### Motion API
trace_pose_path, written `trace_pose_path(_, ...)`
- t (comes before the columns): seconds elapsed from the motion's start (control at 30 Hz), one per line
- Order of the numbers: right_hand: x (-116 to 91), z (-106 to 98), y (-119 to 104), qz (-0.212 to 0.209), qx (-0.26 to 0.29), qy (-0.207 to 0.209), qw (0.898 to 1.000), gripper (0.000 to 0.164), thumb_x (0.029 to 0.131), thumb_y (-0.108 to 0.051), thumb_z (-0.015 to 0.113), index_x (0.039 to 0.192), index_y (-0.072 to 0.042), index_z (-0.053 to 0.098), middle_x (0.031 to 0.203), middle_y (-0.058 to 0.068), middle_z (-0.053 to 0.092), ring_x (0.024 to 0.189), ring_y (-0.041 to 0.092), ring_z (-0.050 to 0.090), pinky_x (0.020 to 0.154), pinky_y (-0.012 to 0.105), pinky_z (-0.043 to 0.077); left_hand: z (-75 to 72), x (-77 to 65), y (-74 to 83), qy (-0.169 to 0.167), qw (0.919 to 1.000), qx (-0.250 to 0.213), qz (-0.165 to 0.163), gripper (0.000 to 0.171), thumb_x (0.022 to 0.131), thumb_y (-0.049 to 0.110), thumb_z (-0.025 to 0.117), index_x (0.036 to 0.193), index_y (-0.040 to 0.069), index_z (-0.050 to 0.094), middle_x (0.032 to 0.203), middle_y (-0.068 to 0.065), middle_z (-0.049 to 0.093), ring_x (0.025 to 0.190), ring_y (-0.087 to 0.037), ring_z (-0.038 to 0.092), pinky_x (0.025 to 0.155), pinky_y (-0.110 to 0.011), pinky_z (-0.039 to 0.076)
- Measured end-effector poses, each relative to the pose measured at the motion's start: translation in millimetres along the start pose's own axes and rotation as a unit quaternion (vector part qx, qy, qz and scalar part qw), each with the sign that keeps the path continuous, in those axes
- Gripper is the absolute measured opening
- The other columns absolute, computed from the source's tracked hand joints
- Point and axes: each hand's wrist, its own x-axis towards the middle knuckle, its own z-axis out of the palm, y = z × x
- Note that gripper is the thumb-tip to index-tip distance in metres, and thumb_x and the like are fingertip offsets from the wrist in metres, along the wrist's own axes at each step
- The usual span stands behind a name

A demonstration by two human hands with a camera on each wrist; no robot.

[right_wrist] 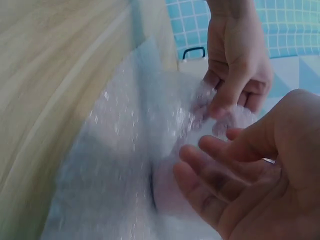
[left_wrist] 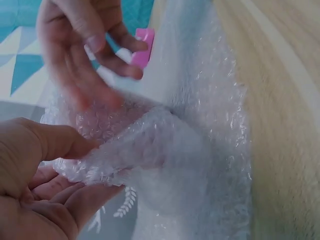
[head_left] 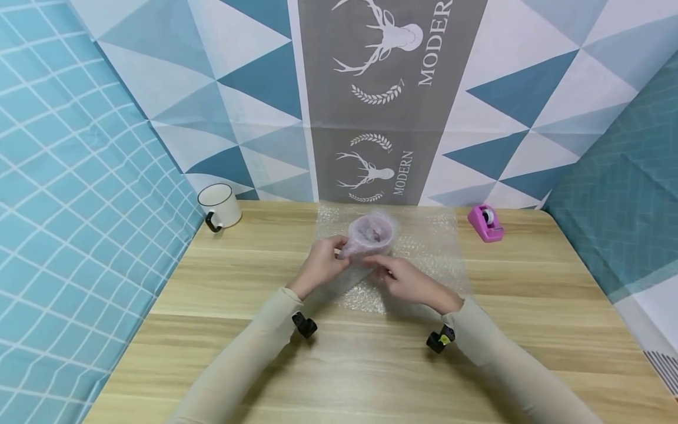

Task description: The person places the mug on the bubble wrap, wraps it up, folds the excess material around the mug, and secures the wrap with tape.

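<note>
A pinkish, cup-shaped thing stands wrapped in clear bubble wrap, with wrap tucked into its round mouth. Its lower part lies hidden under the layers. My left hand pinches a gathered fold of the wrap at its left side; in the left wrist view the thumb presses that bubble wrap against the fingers. At the near right side of the bundle is my right hand, its fingers loosely bent. The right wrist view shows this right hand with nothing between thumb and fingers, close beside the wrapped thing.
A flat sheet of bubble wrap spreads over the wooden table beneath the bundle. At the back left stands a white mug with a dark rim and black handle. A pink tape dispenser sits at the back right, near the patterned backdrop.
</note>
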Motion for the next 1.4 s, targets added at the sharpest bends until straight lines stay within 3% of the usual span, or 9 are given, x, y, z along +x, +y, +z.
trace_pose_path(0.23,-12.5,-8.1,15.3,0.05,-0.056,0.06,0.995,0.029,0.094,0.005,0.057,0.12,0.005,0.069,0.12,0.022,0.072,0.106,0.036,0.071,0.091,0.044,0.062,-9.1,2.2,-12.9,0.012,0.9998,-0.015,0.002,0.028,0.084,-0.006,0.074,0.112,-0.003,0.072,0.109,-0.02,0.075,0.101,-0.031,0.073,0.084,-0.034,0.063)
trace_pose_path(0.37,-16.4,-10.1,22.0,0.046,-0.073,0.089,0.992,0.023,0.091,0.005,0.058,0.109,0.003,0.071,0.117,0.019,0.072,0.105,0.035,0.07,0.086,0.041,0.063,-12.2,3.4,-19.2,0.007,0.999,-0.043,0.004,0.029,0.083,-0.009,0.074,0.112,-0.004,0.071,0.108,-0.019,0.075,0.102,-0.031,0.071,0.088,-0.034,0.063)
trace_pose_path(0.67,-21.1,-8.6,25.6,0.079,-0.134,0.037,0.987,0.027,0.088,-0.003,0.072,0.114,0.003,0.07,0.113,0.019,0.072,0.104,0.036,0.068,0.093,0.051,0.059,-15.5,3.2,-29.0,0.002,0.9977,-0.067,-0.009,0.027,0.082,-0.018,0.064,0.106,-0.005,0.069,0.107,-0.021,0.074,0.103,-0.032,0.071,0.09,-0.035,0.062)
trace_pose_path(0.83,-25.1,-5.8,27.3,0.121,-0.188,0.007,0.975,0.035,0.086,-0.013,0.08,0.116,0.002,0.07,0.116,0.02,0.067,0.102,0.034,0.063,0.095,0.053,0.055,-19.4,1.8,-22.4,-0.015,0.9996,-0.022,-0.003,0.038,0.082,-0.015,0.067,0.118,-0.004,0.065,0.114,-0.022,0.072,0.103,-0.034,0.071,0.091,-0.04,0.062)
trace_pose_path(0.93,-26.4,-5.0,27.4,0.131,-0.191,0.013,0.973,0.038,0.086,-0.016,0.082,0.117,0.001,0.07,0.12,0.02,0.064,0.107,0.036,0.061,0.099,0.055,0.053,-22.4,-3.1,-10.3,-0.013,0.9979,0.045,0.044,0.059,0.076,-0.016,0.067,0.132,0.001,0.06,0.132,-0.018,0.065,0.121,-0.034,0.062,0.106,-0.045,0.054)
trace_pose_path(1.03,-26.7,-6.1,27.8,0.14,-0.189,0.013,0.972,0.039,0.085,-0.017,0.083,0.117,0.002,0.07,0.121,0.019,0.063,0.11,0.036,0.059,0.1,0.054,0.052,-21.2,-10.5,7.6,-0.007,0.9835,0.113,0.141,0.065,0.074,-0.012,0.067,0.137,0.003,0.058,0.14,-0.015,0.059,0.133,-0.033,0.052,0.119,-0.051,0.04)
trace_pose_path(1.17,-24.4,-10.2,30.9,0.145,-0.194,0.007,0.97,0.04,0.084,-0.017,0.084,0.116,0.001,0.07,0.118,0.016,0.064,0.107,0.032,0.06,0.099,0.051,0.054,-9.0,-15.8,31.1,-0.015,0.9447,0.207,0.253,0.043,0.088,0.014,0.075,0.129,0.002,0.067,0.13,-0.013,0.069,0.123,-0.03,0.06,0.114,-0.048,0.046)
trace_pose_path(1.27,-20.7,-12.6,33.6,0.135,-0.205,0.0,0.969,0.038,0.083,-0.015,0.084,0.114,0.001,0.07,0.115,0.016,0.065,0.104,0.03,0.061,0.097,0.05,0.055,2.7,-16.1,41.4,-0.012,0.9201,0.287,0.267,0.042,0.092,0.035,0.077,0.121,0.005,0.072,0.12,-0.009,0.075,0.112,-0.026,0.065,0.1,-0.04,0.055)
trace_pose_path(1.4,-16.4,-14.3,36.0,0.13,-0.205,-0.012,0.97,0.039,0.083,-0.012,0.084,0.116,0.003,0.069,0.116,0.018,0.065,0.106,0.031,0.062,0.098,0.049,0.055,13.9,-14.1,45.2,0.007,0.9066,0.348,0.239,0.029,0.088,0.035,0.081,0.106,0.012,0.077,0.105,-0.003,0.077,0.101,-0.022,0.065,0.084,-0.035,0.057)
